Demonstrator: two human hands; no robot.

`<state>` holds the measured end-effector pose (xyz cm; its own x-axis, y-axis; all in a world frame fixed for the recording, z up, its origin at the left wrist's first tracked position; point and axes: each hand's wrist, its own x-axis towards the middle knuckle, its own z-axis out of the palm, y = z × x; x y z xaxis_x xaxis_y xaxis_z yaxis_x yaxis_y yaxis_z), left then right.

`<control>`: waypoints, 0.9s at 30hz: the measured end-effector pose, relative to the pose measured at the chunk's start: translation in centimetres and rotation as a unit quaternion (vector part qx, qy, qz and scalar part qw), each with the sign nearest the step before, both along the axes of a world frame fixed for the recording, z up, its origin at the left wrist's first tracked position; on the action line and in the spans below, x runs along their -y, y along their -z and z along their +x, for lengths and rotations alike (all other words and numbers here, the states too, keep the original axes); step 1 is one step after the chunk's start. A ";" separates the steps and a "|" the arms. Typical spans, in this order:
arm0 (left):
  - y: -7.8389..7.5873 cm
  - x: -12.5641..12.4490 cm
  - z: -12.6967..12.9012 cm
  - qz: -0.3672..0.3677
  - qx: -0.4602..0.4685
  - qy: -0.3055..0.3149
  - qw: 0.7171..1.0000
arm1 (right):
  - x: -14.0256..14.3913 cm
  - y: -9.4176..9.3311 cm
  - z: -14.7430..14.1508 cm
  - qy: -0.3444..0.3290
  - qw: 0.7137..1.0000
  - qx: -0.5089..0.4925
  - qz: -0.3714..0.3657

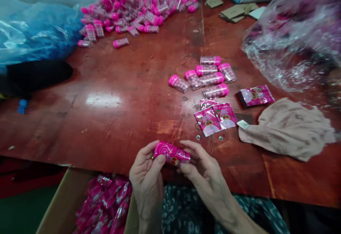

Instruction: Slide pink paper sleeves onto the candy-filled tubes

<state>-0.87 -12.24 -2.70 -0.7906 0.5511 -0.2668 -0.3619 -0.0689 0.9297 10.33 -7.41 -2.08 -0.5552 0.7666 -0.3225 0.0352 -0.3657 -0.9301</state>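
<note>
Above the table's front edge, my left hand [149, 173] grips a small tube in a shiny pink printed wrapper [170, 153], thumb in front and fingers behind. My right hand [204, 170] is closed around the right end of the same tube; its thumb tip is blurred. Beyond them lie several loose pink printed sleeves [208, 121]. Just behind those is a small group of clear candy tubes with pink caps [212, 79], filled with round pale pink balls. A flat stack of sleeves [256, 96] sits to their right.
A large heap of capped candy tubes [138, 12] lies at the back of the red-brown table [128, 85]. Blue plastic [39, 31] is at left, clear plastic [293, 38] and a beige cloth [287, 129] at right. Below the edge stands a cardboard box [62, 200] of pink-wrapped pieces.
</note>
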 end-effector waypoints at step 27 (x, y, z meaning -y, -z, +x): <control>-1.1 -0.9 -0.7 -0.005 0.053 0.037 0.998 | -0.4 0.9 0.9 -0.140 0.969 0.012 0.205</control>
<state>-1.56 -11.38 -1.65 -0.7156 0.6034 -0.3519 -0.4611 -0.0295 0.8869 11.23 -7.00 -2.97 -0.7557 0.6538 -0.0386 0.1035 0.0610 -0.9928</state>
